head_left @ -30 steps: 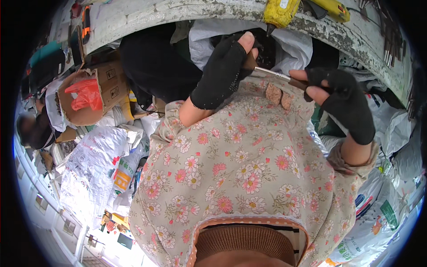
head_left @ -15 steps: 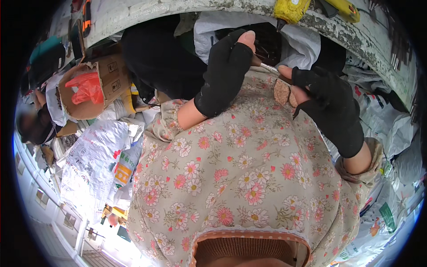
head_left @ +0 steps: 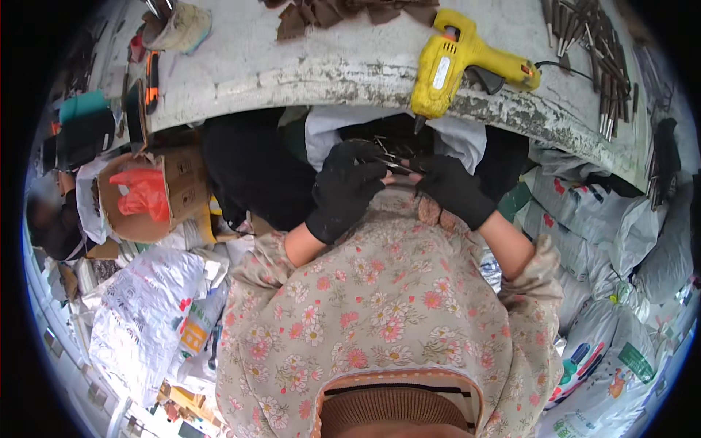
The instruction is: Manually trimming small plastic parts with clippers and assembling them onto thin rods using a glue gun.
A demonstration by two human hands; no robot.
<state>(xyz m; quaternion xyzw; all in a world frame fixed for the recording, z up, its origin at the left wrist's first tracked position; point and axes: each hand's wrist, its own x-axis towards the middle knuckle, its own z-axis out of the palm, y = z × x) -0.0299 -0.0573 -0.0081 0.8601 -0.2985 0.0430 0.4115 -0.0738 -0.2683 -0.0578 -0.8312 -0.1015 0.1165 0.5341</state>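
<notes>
My black-gloved left hand (head_left: 349, 188) and my black-gloved right hand (head_left: 454, 191) meet in front of my lap, fingers closed and bare fingertips almost touching. Between them lies a thin dark stick with a shiny metal part (head_left: 394, 162), pinched from both sides; its exact kind is unclear. A brown, rough-textured piece (head_left: 429, 212) pokes out below the right hand, mostly covered by it. Just beyond the hands, a white sack (head_left: 323, 133) gapes open with dark thin pieces inside.
A yellow glue gun (head_left: 440, 69) rests at the edge of the worn white table (head_left: 292, 80). On it also lie brown scraps (head_left: 321, 16), bundled dark sticks (head_left: 610, 73) and an orange cutter (head_left: 152, 82). A cardboard box (head_left: 182, 193) stands left; stuffed sacks (head_left: 613, 365) crowd the right.
My hands have come together, the right moving left and down and the left dropping lower. The view has tilted up, so more of the tabletop shows.
</notes>
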